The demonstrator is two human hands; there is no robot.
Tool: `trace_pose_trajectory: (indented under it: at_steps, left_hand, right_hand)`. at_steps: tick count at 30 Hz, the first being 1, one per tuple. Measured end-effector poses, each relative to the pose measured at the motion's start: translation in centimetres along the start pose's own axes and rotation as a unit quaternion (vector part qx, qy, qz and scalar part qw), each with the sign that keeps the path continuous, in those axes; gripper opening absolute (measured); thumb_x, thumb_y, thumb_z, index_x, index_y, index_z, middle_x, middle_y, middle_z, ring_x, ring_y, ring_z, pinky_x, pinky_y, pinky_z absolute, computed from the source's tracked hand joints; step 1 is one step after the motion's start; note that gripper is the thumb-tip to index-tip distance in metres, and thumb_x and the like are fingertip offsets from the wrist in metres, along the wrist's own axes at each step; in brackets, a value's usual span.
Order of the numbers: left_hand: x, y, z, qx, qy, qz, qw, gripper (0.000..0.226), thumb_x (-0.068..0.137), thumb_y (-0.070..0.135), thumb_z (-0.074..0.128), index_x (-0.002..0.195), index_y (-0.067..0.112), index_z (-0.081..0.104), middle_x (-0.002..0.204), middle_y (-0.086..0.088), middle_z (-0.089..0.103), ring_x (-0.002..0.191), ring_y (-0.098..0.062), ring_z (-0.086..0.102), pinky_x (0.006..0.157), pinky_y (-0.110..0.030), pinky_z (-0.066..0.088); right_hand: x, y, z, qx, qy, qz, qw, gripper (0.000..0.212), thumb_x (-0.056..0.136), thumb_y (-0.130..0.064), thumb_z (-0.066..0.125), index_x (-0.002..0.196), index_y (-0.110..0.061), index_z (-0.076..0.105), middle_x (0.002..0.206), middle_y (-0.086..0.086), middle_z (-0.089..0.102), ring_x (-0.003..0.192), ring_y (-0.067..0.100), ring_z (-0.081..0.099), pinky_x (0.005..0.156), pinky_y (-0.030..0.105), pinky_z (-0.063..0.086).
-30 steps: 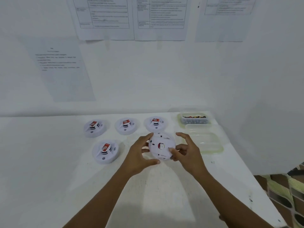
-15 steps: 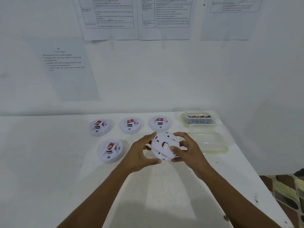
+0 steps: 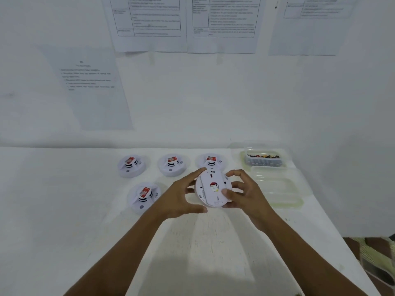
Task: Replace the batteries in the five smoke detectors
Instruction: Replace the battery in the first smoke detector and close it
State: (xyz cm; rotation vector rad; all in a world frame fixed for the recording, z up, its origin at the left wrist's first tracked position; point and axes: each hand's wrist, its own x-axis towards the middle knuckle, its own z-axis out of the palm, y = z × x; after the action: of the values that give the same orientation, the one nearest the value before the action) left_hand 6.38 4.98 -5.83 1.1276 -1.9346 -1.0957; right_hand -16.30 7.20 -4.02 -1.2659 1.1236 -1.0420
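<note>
So I've got the fifth smoke detector [image 3: 211, 190] up off the table [image 3: 64, 210], flipped so its back faces me, with my left hand [image 3: 181, 197] wrapped around its left edge and my right hand [image 3: 241, 195] gripping the right edge, thumb pressed on the back plate. Looks to me like I'm at the opening step on this one, probably twisting the back off to get at the battery (there's a red and yellow bit showing in the middle, can't tell exactly what it is). The other four detectors [image 3: 143, 196] sit face up on the table to my left, untouched as far as I can judge. Next I'll need a firm counter-twist with both hands, then a reach to the tub of batteries [image 3: 264, 160] at the far right, behind the clear lid [image 3: 277, 189]
</note>
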Motion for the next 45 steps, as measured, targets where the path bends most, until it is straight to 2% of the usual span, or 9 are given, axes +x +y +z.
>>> trace_pose_trajectory:
  at_steps: [5,8,11,15,24,31,37,41,45]
  left_hand:
    - [0.2,-0.1,0.9,0.030,0.053,0.032,0.998,0.097,0.055,0.031,0.093,0.135,0.039,0.039,0.129,0.022,0.050,0.121,-0.004,0.049,0.092,-0.019,0.050]
    - [0.5,-0.2,1.0,0.032,0.081,0.048,0.995,0.095,0.052,0.032,0.093,0.134,0.029,0.045,0.125,0.016,0.051,0.118,-0.011,0.052,0.089,-0.023,0.052]
    - [0.8,-0.2,1.0,0.047,0.090,0.055,0.993,0.095,0.051,0.034,0.093,0.132,0.027,0.045,0.123,0.013,0.050,0.116,-0.013,0.052,0.088,-0.022,0.053]
    - [1.0,-0.2,0.3,0.063,0.074,0.040,0.994,0.096,0.050,0.040,0.093,0.132,0.032,0.044,0.126,0.017,0.051,0.117,-0.009,0.052,0.090,-0.020,0.051]
    - [1.0,0.2,-0.3,0.040,0.069,0.027,0.996,0.089,0.050,0.031,0.095,0.127,0.027,0.051,0.116,0.014,0.062,0.108,-0.010,0.058,0.086,-0.018,0.052]
    - [0.9,0.4,-0.4,0.044,0.071,0.019,0.996,0.084,0.048,0.024,0.096,0.116,0.043,0.050,0.109,0.027,0.061,0.107,0.000,0.057,0.081,-0.008,0.047]
    - [0.8,0.5,-0.8,0.028,0.050,0.023,0.998,0.086,0.048,0.020,0.096,0.123,0.028,0.055,0.112,0.015,0.064,0.110,-0.013,0.059,0.087,-0.023,0.053]
    - [0.7,0.4,-0.8,0.016,0.061,0.023,0.998,0.086,0.051,0.021,0.095,0.125,0.029,0.052,0.116,0.015,0.062,0.112,-0.013,0.059,0.090,-0.026,0.054]
    - [0.5,0.2,-0.8,0.024,0.073,0.014,0.997,0.087,0.054,0.024,0.093,0.129,0.025,0.049,0.119,0.013,0.061,0.112,-0.009,0.057,0.090,-0.020,0.052]
  right_hand:
    - [0.4,0.7,0.8,-0.077,0.014,-0.006,0.997,0.024,0.087,-0.019,0.074,0.107,-0.025,0.063,0.111,0.003,0.071,0.087,0.022,0.073,0.072,0.046,0.062]
    - [0.6,0.6,1.5,-0.192,0.037,-0.044,0.980,0.043,0.079,-0.035,0.080,0.116,-0.034,0.060,0.115,-0.012,0.067,0.092,0.012,0.070,0.073,0.029,0.062]
    - [1.0,0.4,2.4,-0.251,0.048,-0.061,0.965,0.065,0.072,-0.043,0.083,0.129,-0.030,0.054,0.119,-0.016,0.060,0.101,0.009,0.064,0.069,0.012,0.054]
    - [1.5,0.1,3.1,-0.288,0.066,-0.060,0.953,0.068,0.069,-0.040,0.086,0.127,-0.025,0.054,0.117,-0.016,0.054,0.101,0.005,0.055,0.065,0.003,0.042]
    - [2.3,0.1,3.5,-0.259,0.065,-0.063,0.962,0.069,0.064,-0.033,0.089,0.123,-0.024,0.054,0.119,-0.010,0.058,0.101,0.008,0.058,0.061,0.007,0.047]
    - [2.3,1.2,3.5,-0.243,0.050,-0.077,0.966,0.067,0.066,-0.030,0.088,0.120,-0.026,0.050,0.113,-0.016,0.053,0.099,0.000,0.054,0.065,0.011,0.050]
    - [2.3,1.4,3.2,-0.249,0.011,-0.108,0.962,0.067,0.067,-0.024,0.088,0.122,-0.027,0.050,0.116,-0.025,0.051,0.103,0.001,0.054,0.067,0.009,0.047]
    - [2.8,0.3,2.4,-0.288,-0.007,-0.129,0.949,0.064,0.068,-0.034,0.087,0.124,-0.030,0.056,0.116,-0.024,0.054,0.103,0.001,0.056,0.069,0.013,0.049]
    - [3.0,-0.3,2.6,-0.359,-0.004,-0.162,0.919,0.070,0.067,-0.049,0.079,0.131,-0.030,0.055,0.125,-0.023,0.048,0.115,0.002,0.048,0.089,0.026,0.048]
